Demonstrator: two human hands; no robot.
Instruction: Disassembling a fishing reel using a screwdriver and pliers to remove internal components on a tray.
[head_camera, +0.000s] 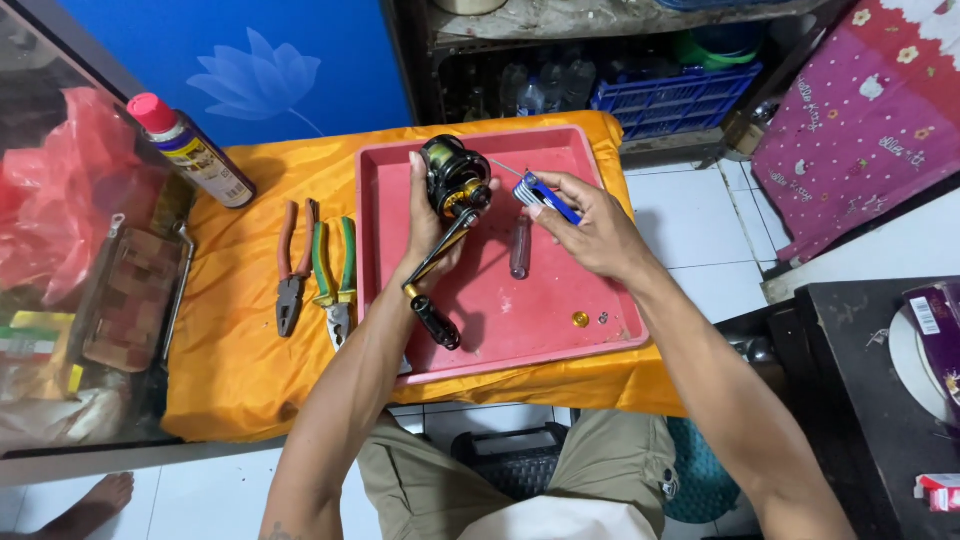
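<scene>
Left hand (428, 225); reel (455, 178) over red tray (560, 330)

White floor tiles (690, 215) are showing beneath a low worktop draped in an orange cloth (230, 340). A blue panel with a pale lotus (250, 75) is standing behind it, beside dark shelving (600, 60) holding a blue crate (665, 100). A magenta patterned cloth (860, 110) is hanging at right.
</scene>
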